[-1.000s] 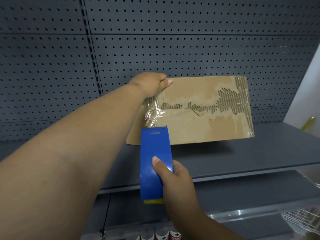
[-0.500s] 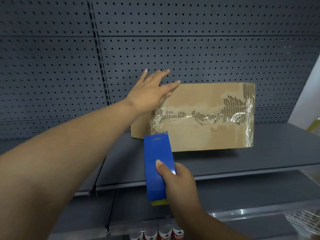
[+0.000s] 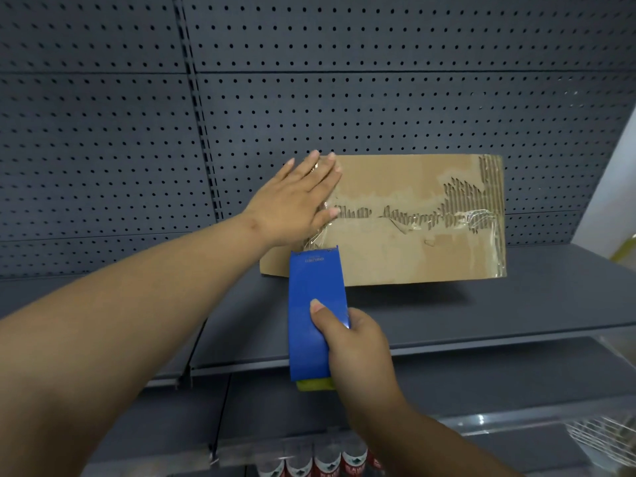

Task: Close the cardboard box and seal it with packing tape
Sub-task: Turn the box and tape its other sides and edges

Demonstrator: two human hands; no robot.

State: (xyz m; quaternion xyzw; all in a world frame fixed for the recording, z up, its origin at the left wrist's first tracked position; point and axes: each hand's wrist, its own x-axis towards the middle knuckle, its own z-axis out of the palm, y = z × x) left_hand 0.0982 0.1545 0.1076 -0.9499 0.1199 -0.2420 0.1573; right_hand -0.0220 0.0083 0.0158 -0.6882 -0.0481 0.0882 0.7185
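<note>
We record a brown cardboard box (image 3: 413,249), closed, lying on a grey shelf, its top face torn to bare corrugation along the seam. Clear packing tape (image 3: 318,235), crinkled, runs from its left end to a blue tape dispenser (image 3: 311,304).

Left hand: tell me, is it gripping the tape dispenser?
No: the left hand lies flat on the cardboard box; the right hand grips the tape dispenser.

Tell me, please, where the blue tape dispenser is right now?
In the head view, the blue tape dispenser sits low and centre, gripped by the right hand, its top edge meeting the cardboard box front below the left hand.
</note>
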